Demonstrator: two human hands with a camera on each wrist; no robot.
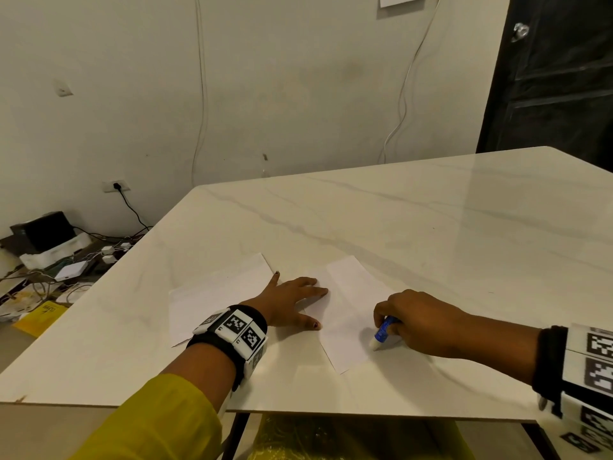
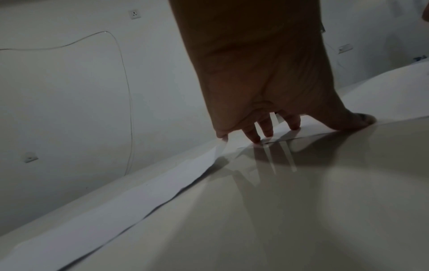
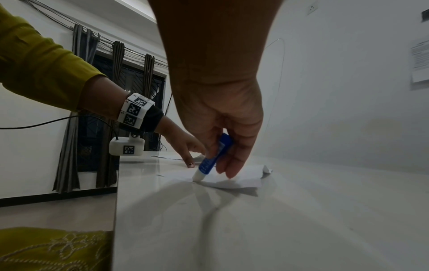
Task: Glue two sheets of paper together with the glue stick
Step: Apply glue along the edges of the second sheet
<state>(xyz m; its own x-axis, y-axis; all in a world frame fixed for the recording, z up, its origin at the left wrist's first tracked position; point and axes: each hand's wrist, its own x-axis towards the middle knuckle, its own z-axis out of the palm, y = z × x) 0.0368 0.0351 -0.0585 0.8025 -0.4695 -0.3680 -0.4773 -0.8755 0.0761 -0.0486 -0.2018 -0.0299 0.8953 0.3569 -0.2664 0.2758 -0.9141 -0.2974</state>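
Glue stick (image 1: 384,333): blue barrel, white end down. Long axis tilted, not upright; in the head view the white end points down and toward my left, the blue end runs up into my right hand (image 1: 419,322). White end touches the right sheet (image 1: 348,313) near that sheet's near right edge. The right wrist view (image 3: 210,161) shows the same: tip on the paper, barrel leaning.

Right grip: fingers curled round the upper barrel, thumb side and fingertips clamped on it, lower half of the stick sticks out below the fingers. Cannot tell whether a cap is on the white end.

Right sheet: lies flat on the worktop (image 1: 431,227), long axis running away from me and slightly left. In the right wrist view its far corner is lifted and crumpled.

Left hand (image 1: 292,302): fingers straight and spread, grip apart, nothing clamped. Fingertips press on the left edge of the right sheet; thumb lies out on the bare worktop near me. The left wrist view (image 2: 267,82) shows the fingertips down on paper.

Left sheet (image 1: 219,293): flat on the worktop, just left of my left hand, near the right sheet; my hand hides whether their edges meet. My little finger reaches to its far right corner.

Both wrists wear bands with black-and-white marker tiles (image 1: 240,327). My left sleeve (image 1: 159,423) is mustard yellow. Off the worktop's left edge, on the floor: cables and boxes (image 1: 49,254).
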